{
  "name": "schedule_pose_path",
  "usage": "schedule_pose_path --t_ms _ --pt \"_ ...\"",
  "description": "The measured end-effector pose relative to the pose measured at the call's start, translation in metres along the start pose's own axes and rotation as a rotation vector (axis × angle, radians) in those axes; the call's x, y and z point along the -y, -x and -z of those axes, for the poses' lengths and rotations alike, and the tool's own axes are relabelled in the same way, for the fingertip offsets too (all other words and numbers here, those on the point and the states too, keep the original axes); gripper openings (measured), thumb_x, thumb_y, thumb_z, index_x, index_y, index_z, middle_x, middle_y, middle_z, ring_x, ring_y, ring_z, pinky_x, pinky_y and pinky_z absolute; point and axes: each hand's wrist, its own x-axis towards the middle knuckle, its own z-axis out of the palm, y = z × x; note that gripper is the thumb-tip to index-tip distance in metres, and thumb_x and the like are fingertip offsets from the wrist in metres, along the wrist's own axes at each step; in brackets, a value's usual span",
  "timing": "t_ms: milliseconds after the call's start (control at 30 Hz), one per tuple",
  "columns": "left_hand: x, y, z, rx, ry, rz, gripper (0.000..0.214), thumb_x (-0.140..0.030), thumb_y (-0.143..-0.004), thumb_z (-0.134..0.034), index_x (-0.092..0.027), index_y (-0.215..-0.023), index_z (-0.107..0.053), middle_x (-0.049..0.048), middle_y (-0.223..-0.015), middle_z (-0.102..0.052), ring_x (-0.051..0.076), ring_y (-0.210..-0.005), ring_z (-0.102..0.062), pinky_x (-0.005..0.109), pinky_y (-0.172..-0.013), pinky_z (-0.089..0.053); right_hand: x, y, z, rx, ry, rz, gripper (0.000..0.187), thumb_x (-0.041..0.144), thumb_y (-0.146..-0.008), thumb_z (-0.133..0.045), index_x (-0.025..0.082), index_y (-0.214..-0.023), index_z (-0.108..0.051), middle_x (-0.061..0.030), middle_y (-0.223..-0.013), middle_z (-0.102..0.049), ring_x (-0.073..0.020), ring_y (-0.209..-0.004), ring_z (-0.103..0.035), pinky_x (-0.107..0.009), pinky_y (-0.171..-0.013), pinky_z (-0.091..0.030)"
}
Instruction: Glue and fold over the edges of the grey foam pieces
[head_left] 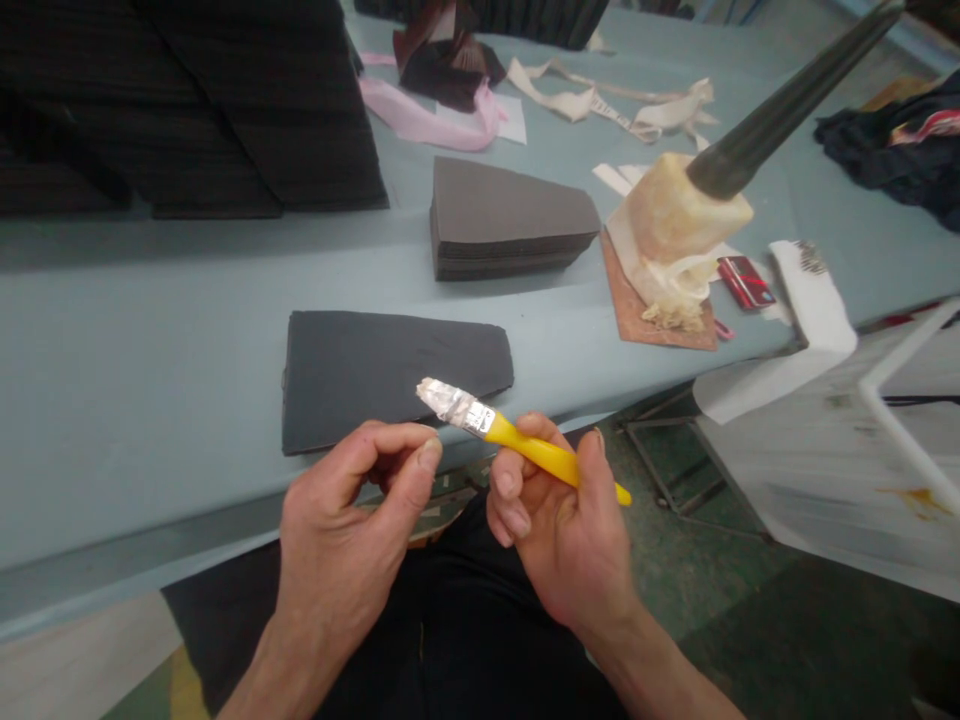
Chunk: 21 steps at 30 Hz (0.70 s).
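My right hand [559, 525] grips a small brush [517, 437] by its yellow handle, the glue-caked bristle end pointing up and left. My left hand [352, 525] is beside it, fingers curled with thumb and forefinger pinched together just left of the bristles; whether anything is between them I cannot make out. Both hands hover over my lap at the table's front edge. Just beyond them a dark grey, wedge-shaped fabric piece [390, 375] lies flat on the pale blue table [150, 350].
A stack of like grey pieces [510, 220] sits farther back. To its right a glue-crusted pot [679, 235] with a dark cone stands on a brown board. Black fabric lies at the back left, pink and cream strips at the back. A white stool [847, 430] stands right.
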Motion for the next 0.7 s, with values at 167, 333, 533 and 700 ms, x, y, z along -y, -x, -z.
schedule_pose_path --t_ms 167,333,533,700 --pt "-0.0005 -0.0005 -0.0012 -0.047 -0.009 -0.012 0.011 -0.032 -0.089 -0.074 -0.026 -0.082 -0.079 -0.0069 -0.075 -0.076 0.006 -0.062 -0.064 0.014 -0.061 -0.051 -0.0045 0.0024 0.0022 0.062 0.063 0.082 0.040 0.066 -0.098 -0.070 0.029 -0.103 -0.083 0.0010 -0.073 -0.076 -0.0062 -0.051 -0.055 -0.016 -0.054 -0.051" --pt "0.0023 0.0010 -0.0018 -0.066 -0.006 -0.017 0.008 -0.032 -0.089 -0.076 -0.027 -0.083 -0.079 -0.0088 -0.073 -0.075 0.005 -0.061 -0.063 0.011 -0.061 -0.050 -0.0066 0.0033 0.0049 0.066 0.085 0.107 0.042 0.067 -0.100 -0.066 0.028 -0.104 -0.083 0.0005 -0.072 -0.076 -0.0065 -0.052 -0.055 -0.016 -0.055 -0.051" --pt "0.0058 0.0023 0.0001 -0.066 -0.015 -0.031 0.009 -0.032 -0.091 -0.075 -0.027 -0.084 -0.079 -0.0083 -0.077 -0.076 0.005 -0.066 -0.065 0.012 -0.064 -0.051 -0.0077 0.0027 0.0079 0.063 0.111 0.127 0.043 0.067 -0.101 -0.065 0.029 -0.102 -0.084 0.0003 -0.072 -0.075 -0.0067 -0.053 -0.055 -0.016 -0.056 -0.050" --pt "0.0056 0.0024 -0.0002 -0.056 -0.028 -0.059 0.009 -0.031 -0.093 -0.075 -0.026 -0.087 -0.079 -0.0066 -0.078 -0.077 0.006 -0.065 -0.066 0.014 -0.063 -0.051 -0.0094 0.0037 0.0088 0.073 0.135 0.137 0.041 0.066 -0.101 -0.066 0.030 -0.100 -0.084 0.0004 -0.072 -0.075 -0.0067 -0.054 -0.055 -0.017 -0.058 -0.051"
